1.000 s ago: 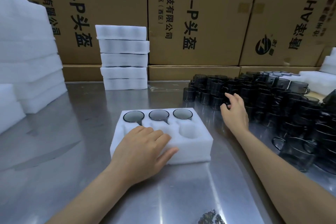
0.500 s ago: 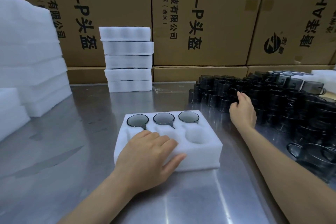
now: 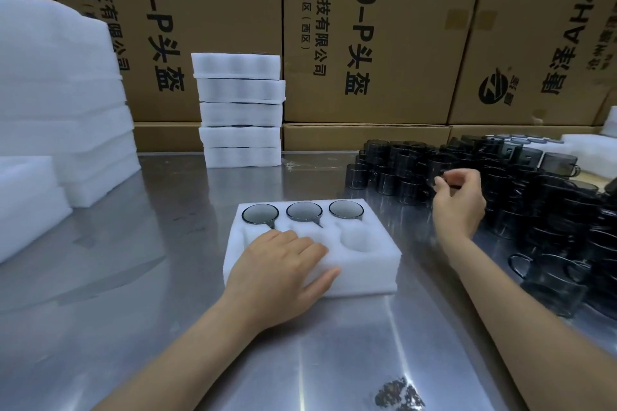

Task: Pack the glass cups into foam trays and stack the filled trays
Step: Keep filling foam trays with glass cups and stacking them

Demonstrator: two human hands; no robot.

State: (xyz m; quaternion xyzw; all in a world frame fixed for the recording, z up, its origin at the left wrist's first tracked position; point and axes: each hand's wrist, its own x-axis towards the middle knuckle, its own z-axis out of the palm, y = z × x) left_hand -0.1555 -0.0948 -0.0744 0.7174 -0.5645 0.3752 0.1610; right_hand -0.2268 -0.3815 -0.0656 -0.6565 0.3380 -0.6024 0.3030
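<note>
A white foam tray lies on the steel table in front of me. Its far row holds three dark glass cups; an empty pocket shows at the near right. My left hand rests flat on the tray's near left part and covers the pockets there. To the right, my right hand is at the near edge of a large pile of dark glass cups. Its fingertips pinch one cup by the rim or handle. A stack of filled foam trays stands at the back.
Tall piles of white foam fill the left side. Cardboard boxes wall off the back of the steel table. More foam sits far right behind the cups. A dark smudge marks the near table edge.
My right hand has risen a little at the cup pile and its fingers have curled to pinch a cup. My left hand stays on the tray.
</note>
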